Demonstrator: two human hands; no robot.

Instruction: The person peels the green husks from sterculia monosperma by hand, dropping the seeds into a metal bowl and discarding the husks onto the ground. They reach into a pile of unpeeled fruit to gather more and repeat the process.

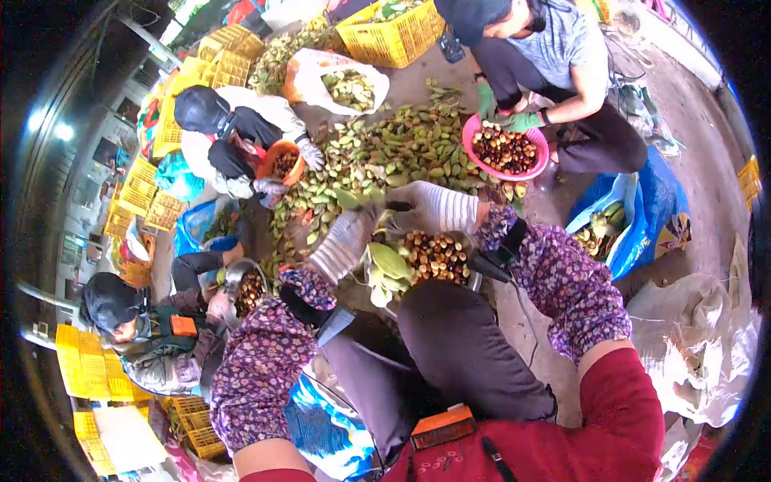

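Note:
My left hand, in a pale knitted glove, is closed around a green pod above my lap. Close against it, my right hand, in a striped glove, has its fingers curled inward; blur and the glove hide what they grip. Below both hands a metal bowl holds brown and cream nuts. Large pale green husks lie at the bowl's left side, by my knee. A wide heap of green pods spreads over the floor beyond my hands.
Across the heap, one person works over a pink basin; another holds an orange bowl. A third person sits at left with a metal bowl. Yellow crates, a blue sack and a white sack stand around.

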